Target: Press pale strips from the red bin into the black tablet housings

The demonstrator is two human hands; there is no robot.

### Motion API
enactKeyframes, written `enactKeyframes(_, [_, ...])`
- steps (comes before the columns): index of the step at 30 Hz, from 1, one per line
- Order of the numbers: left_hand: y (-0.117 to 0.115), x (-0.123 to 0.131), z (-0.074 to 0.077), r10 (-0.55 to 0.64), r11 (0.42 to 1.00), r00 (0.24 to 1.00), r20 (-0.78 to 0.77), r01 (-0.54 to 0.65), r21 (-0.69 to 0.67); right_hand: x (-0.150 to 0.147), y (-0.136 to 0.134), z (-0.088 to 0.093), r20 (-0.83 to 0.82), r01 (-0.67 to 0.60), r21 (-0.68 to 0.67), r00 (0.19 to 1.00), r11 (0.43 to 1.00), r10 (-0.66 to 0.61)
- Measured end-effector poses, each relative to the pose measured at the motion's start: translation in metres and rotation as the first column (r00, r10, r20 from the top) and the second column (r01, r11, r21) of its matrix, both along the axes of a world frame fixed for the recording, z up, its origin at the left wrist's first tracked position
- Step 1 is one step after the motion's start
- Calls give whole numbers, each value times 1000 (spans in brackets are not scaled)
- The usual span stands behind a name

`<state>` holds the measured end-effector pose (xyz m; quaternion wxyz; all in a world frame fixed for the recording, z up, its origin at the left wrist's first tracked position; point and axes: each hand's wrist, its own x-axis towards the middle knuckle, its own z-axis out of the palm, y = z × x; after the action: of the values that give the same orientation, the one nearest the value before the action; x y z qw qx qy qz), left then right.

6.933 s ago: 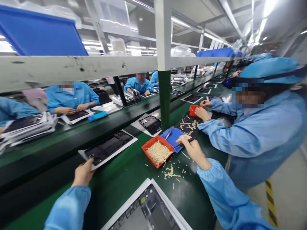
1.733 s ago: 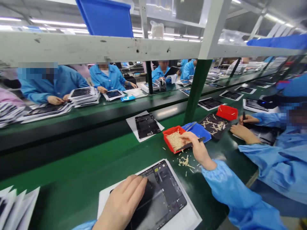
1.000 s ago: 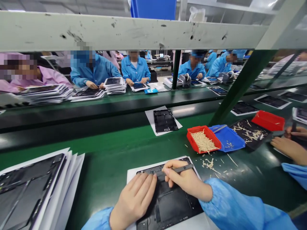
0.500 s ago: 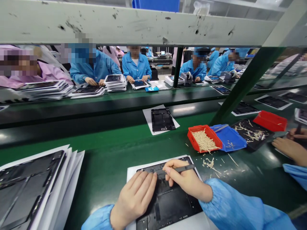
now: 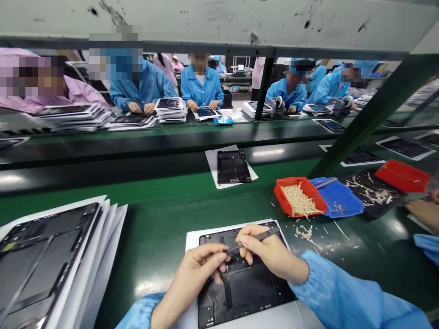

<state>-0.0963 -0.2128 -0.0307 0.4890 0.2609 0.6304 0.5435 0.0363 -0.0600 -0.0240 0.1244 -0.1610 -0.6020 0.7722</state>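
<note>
1. Nearest the camera, at bottom centre, a dark tablet back panel (image 5: 245, 292) lies flat on a white sheet (image 5: 195, 242) on the green conveyor belt (image 5: 154, 219). No part of it looks lifted, and how far work on it has gone cannot be told from this view.
2. The person's right hand (image 5: 270, 253) pinches a slim dark pick (image 5: 257, 240) between thumb and fingers, with its tip at the panel's upper part.
3. The left hand (image 5: 194, 274) sits on the panel's left side, just beside the pick's tip, its fingers curled and pressed together. Whether they pinch anything cannot be told.
4. At lower left, a stack of tablet panels (image 5: 44, 260) interleaved with white sheets fans out several layers deep, so plenty of units are on hand there.
5. To the right of the hands, loose wooden sticks (image 5: 303, 233) lie scattered on the belt. An orange-red tray (image 5: 279, 194) beyond them is well filled with more sticks (image 5: 300, 201).
6. Further right are a blue tray (image 5: 346, 210), a black mat (image 5: 363, 201) strewn with sticks, and a red tray (image 5: 401, 176). A co-worker's hand (image 5: 425, 212) is at the right edge.
7. Beyond the hands, another dark panel (image 5: 232, 167) lies alone on its sheet. Across the line, co-workers (image 5: 200, 80) in blue smocks sit at their own stacks.
</note>
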Motion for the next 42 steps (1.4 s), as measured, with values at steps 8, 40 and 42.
enactKeyframes(8, [0,6,-8,52,997,998,44,-54,49,-1,0,3,53,-82,114,996,990,76])
enactKeyframes(40, [-16,-8,-30,-198,979,-246,-949,-14,-201,-60,27,-32,8,-136,683,984,718,179])
enactKeyframes(42, [-16,-8,-30,-202,979,-248,-947,-14,-205,-60,26,-31,4,-139,683,983,717,186])
